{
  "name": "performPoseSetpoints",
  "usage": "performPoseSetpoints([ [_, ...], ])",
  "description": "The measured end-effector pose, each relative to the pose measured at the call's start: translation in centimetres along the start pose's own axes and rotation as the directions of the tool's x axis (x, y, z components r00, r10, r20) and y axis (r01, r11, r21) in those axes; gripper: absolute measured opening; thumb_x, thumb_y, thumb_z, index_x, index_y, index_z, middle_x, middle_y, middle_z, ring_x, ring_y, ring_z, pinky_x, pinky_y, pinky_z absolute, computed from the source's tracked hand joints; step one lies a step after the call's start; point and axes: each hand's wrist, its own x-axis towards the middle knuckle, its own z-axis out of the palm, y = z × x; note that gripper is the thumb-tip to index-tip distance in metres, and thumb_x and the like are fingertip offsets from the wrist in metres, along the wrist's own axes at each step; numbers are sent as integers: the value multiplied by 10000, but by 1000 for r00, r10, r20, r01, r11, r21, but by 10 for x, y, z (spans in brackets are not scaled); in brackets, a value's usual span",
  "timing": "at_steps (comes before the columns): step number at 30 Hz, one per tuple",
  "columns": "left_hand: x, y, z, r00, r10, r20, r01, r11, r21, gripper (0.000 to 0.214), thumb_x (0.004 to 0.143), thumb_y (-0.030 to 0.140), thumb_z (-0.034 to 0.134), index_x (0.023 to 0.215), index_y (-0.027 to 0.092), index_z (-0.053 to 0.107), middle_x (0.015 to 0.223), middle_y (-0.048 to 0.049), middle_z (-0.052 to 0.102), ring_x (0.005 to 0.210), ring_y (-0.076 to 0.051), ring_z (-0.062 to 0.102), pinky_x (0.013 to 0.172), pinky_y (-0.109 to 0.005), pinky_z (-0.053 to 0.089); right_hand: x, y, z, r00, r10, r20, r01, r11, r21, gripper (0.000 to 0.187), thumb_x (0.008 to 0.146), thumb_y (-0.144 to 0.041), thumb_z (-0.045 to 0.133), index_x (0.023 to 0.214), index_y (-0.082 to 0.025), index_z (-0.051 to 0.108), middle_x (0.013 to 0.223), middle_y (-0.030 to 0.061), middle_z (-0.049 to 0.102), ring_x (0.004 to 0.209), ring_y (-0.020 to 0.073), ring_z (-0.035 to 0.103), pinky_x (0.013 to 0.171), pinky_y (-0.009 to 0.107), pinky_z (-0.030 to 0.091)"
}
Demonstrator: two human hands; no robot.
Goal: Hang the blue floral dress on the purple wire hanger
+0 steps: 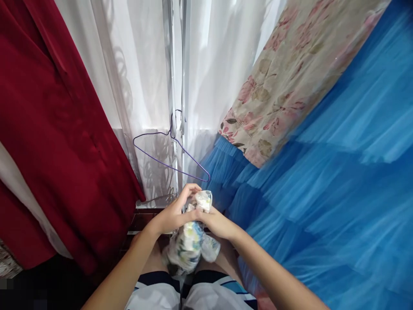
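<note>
A bunched plastic bag [190, 245], clear with white, yellow, blue and dark patterned stuff showing in it, hangs between my thighs. My left hand [177, 213] curls round its upper part, thumb across the front and fingers behind. From the other side my right hand [215, 221] grips the same bag just under its crumpled top, most of its fingers hidden. A loose clear corner droops below my right hand. The bag's lower part is blurred. Above my hands, a purple wire hanger [171, 165] hangs on a white metal post and bears no garment.
A red cloth [74, 142] drapes down on the left. White curtains [142, 64] hang at the back, behind the metal post [176, 86]. On the right are a floral fabric [267, 116] and a ruffled blue tulle garment [309, 206]. Dark tiled floor [138, 220] shows below.
</note>
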Motion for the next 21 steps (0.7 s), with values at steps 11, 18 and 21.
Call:
performPoseSetpoints([
  [11,-60,-58,-34,944,-258,-203,305,919,250,315,830,440,676,1030,199,709,975,-67,691,911,-259,624,813,-337,502,30,-52,-113,906,-268,-329,169,939,-300,232,612,-253,625,475,-186,449,471,-45,377,473,84,287,439,227,222],
  [18,-71,-16,-108,873,-48,-485,325,799,507,274,864,455,615,797,191,646,667,13,557,610,-145,483,560,-242,371,118,-71,-108,967,-152,-203,112,974,-200,245,630,-347,764,729,-143,672,641,0,640,575,135,536,534,236,422],
  [21,-81,-10,-140,918,-49,-395,315,696,645,251,881,451,583,852,224,684,738,-9,629,706,-187,545,682,-271,427,131,-67,-86,990,-20,-138,7,996,-94,301,644,-392,797,718,-127,672,598,27,654,521,143,557,484,247,426],
])
